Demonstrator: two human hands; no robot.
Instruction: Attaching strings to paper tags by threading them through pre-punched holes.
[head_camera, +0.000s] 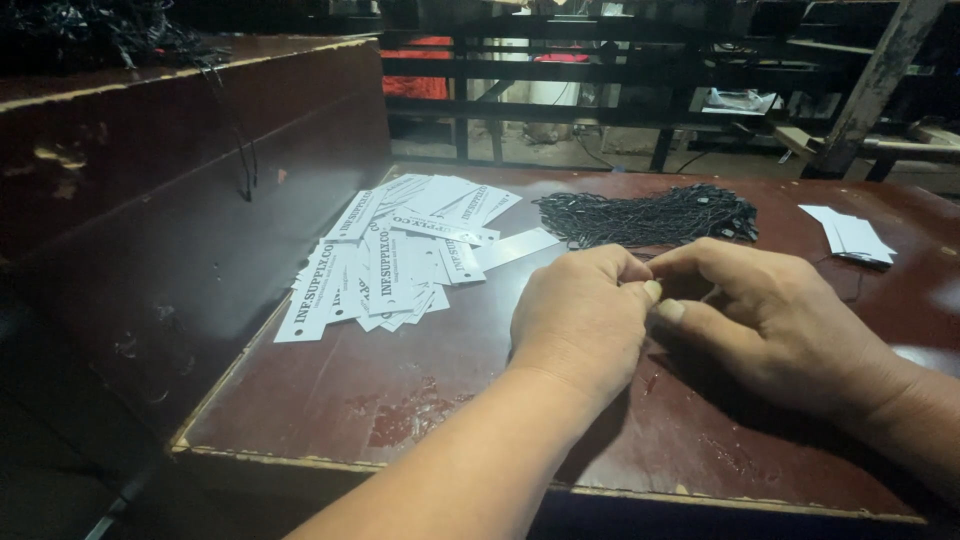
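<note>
My left hand (583, 318) and my right hand (768, 318) meet over the middle of a dark red-brown table (420, 390), fingertips pinched together. What they pinch is hidden between the fingers. A white paper tag (514, 248) pokes out from behind my left hand. Just beyond my hands lies a heap of thin black strings (648, 215). To the left is a spread pile of long white printed tags (390, 255).
A small stack of white tags (850, 236) sits at the far right of the table. A tall dark wooden side wall (160, 200) rises on the left, with black strings (90, 35) heaped on top. Dark railings (560, 70) stand behind the table.
</note>
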